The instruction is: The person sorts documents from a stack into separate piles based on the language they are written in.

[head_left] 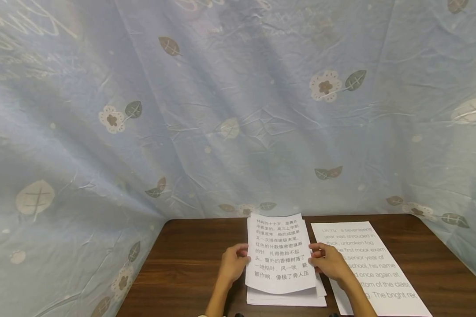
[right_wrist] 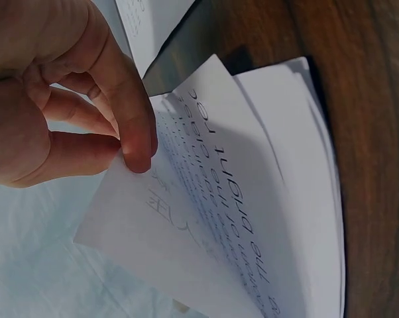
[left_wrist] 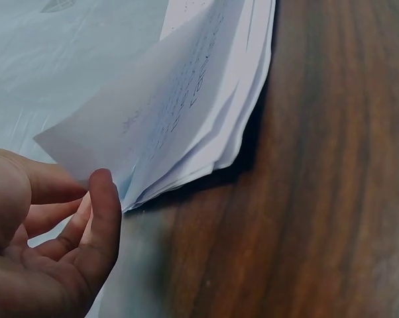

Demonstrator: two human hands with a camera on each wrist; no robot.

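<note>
Sheet of white rectangular paper (head_left: 279, 255) bearing dark Chinese characters is held bowed over a loose stack of white paper (head_left: 285, 300) — left hand (head_left: 234, 264) and right hand (head_left: 328, 263) pinch its opposite side edges. A separate white sheet with grey English text (head_left: 381, 259) lies right of the stack on the brown wood-grain surface (head_left: 178, 264).

left grip (head_left: 234, 264) and right grip (head_left: 331, 263) are bare hands with bare forearms (head_left: 218, 294), the left edged by a pale sliver (head_left: 202, 315).
</note>
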